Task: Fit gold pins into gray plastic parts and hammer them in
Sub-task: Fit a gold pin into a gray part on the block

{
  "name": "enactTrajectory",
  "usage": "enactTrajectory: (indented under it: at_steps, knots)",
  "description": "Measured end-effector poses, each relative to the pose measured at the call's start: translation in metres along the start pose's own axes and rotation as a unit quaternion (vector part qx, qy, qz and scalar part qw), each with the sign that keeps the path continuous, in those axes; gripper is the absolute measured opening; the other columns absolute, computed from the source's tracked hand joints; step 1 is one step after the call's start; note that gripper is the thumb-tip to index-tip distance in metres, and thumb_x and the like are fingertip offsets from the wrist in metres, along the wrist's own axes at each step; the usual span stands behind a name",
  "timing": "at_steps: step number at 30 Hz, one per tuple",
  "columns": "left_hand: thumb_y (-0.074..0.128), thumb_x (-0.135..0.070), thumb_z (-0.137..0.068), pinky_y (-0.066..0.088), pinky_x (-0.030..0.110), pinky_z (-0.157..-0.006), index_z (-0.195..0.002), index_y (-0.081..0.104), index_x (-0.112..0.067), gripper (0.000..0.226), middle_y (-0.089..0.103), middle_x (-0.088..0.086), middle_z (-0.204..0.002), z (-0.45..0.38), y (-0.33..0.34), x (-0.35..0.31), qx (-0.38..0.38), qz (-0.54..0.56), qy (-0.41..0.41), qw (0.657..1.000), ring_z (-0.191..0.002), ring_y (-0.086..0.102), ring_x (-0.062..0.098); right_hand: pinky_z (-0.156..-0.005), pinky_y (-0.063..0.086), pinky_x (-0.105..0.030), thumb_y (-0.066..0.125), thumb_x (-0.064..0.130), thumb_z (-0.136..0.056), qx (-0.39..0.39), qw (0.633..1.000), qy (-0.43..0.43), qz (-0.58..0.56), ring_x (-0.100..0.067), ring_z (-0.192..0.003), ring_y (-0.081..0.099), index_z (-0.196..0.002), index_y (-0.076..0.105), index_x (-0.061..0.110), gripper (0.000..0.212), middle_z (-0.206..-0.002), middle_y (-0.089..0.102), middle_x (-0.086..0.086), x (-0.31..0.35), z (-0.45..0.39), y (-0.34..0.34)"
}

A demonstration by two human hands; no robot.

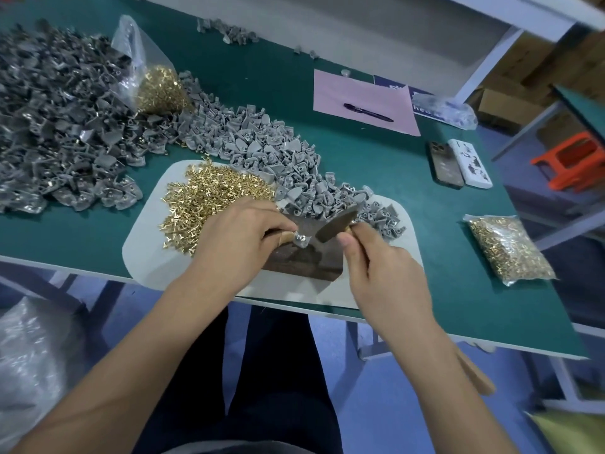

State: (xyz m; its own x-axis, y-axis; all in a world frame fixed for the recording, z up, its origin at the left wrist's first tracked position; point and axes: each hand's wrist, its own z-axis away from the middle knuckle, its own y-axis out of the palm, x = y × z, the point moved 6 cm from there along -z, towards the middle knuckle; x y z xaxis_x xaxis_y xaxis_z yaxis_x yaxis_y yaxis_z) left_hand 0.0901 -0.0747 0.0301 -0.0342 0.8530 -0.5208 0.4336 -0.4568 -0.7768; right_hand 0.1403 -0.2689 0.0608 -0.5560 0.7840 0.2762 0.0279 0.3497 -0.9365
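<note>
Head view: the left hand (240, 231) pinches a gray plastic part (302, 240) at its fingertips on a dark block (301, 262). The right hand (376, 257) grips a hammer (334, 226), its head just beside the part, near the table's (442, 283) front edge.

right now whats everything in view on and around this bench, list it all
table: one, green top, white frame
mat: one, pale grey, near edge
gray plastic parts: light pile running onto the mat; darker pile far left
gold pins: loose heap on mat
open bag of pins: one, clear, between the gray piles
sealed bag of pins: one, clear, right edge
block: one, dark, on mat
hammer: one, dark head, over block
pink sheet: one, with black pen
phones: two, dark and white, side by side
stool: one, orange, on floor
hands: left hand pinches a part on the block; right hand holds the hammer
</note>
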Motion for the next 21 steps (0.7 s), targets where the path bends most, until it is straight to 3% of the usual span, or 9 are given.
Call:
enactTrajectory:
  at_steps: [3, 7, 11, 13, 16, 19, 21]
  knots:
    - [0.072, -0.048, -0.085, 0.036, 0.027, -0.061, -0.096, 0.076, -0.042, 0.014, 0.065, -0.023, -0.088, 0.0, 0.001, 0.0, 0.003, -0.001, -0.005, 1.0, -0.091, 0.056, 0.009, -0.061, 0.043, -0.039, 0.031, 0.049, -0.106, -0.028, 0.997, 0.076, -0.008, -0.033, -0.077, 0.062, -0.111, 0.053, 0.033, 0.028, -0.075, 0.059, 0.008, -0.025, 0.011, -0.001]
    - [0.07, -0.047, -0.087, 0.047, 0.032, -0.066, -0.098, 0.076, -0.042, 0.013, 0.065, -0.023, -0.09, 0.0, 0.002, 0.001, 0.017, 0.003, -0.008, 1.0, -0.094, 0.056, 0.01, -0.069, 0.045, -0.039, 0.037, 0.043, -0.106, -0.021, 0.985, 0.173, 0.019, -0.029, -0.088, 0.062, -0.12, 0.06, 0.031, 0.029, -0.105, 0.064, 0.006, -0.057, 0.029, 0.004]
    - [0.069, -0.047, -0.088, 0.049, 0.034, -0.071, -0.098, 0.076, -0.042, 0.013, 0.066, -0.023, -0.092, 0.0, 0.002, 0.001, 0.021, 0.009, -0.013, 1.0, -0.097, 0.055, 0.009, -0.064, 0.037, -0.038, 0.046, 0.04, -0.104, -0.023, 0.963, 0.262, 0.061, -0.034, -0.072, 0.051, -0.12, 0.063, 0.022, 0.03, -0.111, 0.049, -0.004, -0.074, 0.041, 0.014]
    - [0.069, -0.046, -0.088, 0.048, 0.032, -0.068, -0.097, 0.076, -0.041, 0.012, 0.066, -0.021, -0.092, 0.0, 0.0, -0.002, 0.017, 0.005, -0.011, 1.0, -0.096, 0.055, 0.01, -0.065, 0.035, -0.037, 0.05, 0.039, -0.104, -0.027, 0.958, 0.27, 0.095, -0.034, -0.084, 0.053, -0.12, 0.065, 0.021, 0.029, -0.11, 0.052, -0.008, -0.074, 0.041, 0.016]
    - [0.07, -0.04, -0.089, 0.045, 0.028, -0.057, -0.097, 0.077, -0.034, 0.012, 0.065, -0.016, -0.088, 0.005, -0.003, -0.012, -0.006, -0.038, 0.024, 0.999, -0.091, 0.057, 0.014, -0.082, 0.036, -0.043, 0.056, 0.04, -0.101, -0.025, 0.957, 0.262, 0.125, -0.034, -0.107, 0.05, -0.121, 0.063, 0.022, 0.028, -0.11, 0.063, -0.009, -0.072, 0.036, 0.02]
    - [0.072, -0.03, -0.088, 0.037, 0.023, -0.054, -0.091, 0.075, -0.027, 0.006, 0.061, -0.014, -0.088, 0.015, -0.004, -0.02, -0.023, -0.022, 0.035, 0.999, -0.088, 0.055, 0.01, -0.089, 0.036, -0.046, 0.059, 0.039, -0.098, -0.09, 0.965, 0.247, 0.007, -0.033, -0.107, 0.049, -0.122, 0.058, 0.019, 0.031, -0.111, 0.06, -0.008, -0.067, 0.034, 0.019]
    - [0.072, -0.026, -0.085, 0.035, 0.023, -0.056, -0.089, 0.072, -0.025, 0.004, 0.058, -0.014, -0.089, 0.02, -0.003, -0.021, -0.028, -0.004, 0.034, 0.999, -0.088, 0.053, 0.008, -0.091, 0.043, -0.044, 0.061, 0.033, -0.098, -0.137, 0.976, 0.153, -0.076, -0.025, -0.104, 0.05, -0.121, 0.061, 0.021, 0.026, -0.109, 0.059, 0.0, -0.049, 0.029, 0.014]
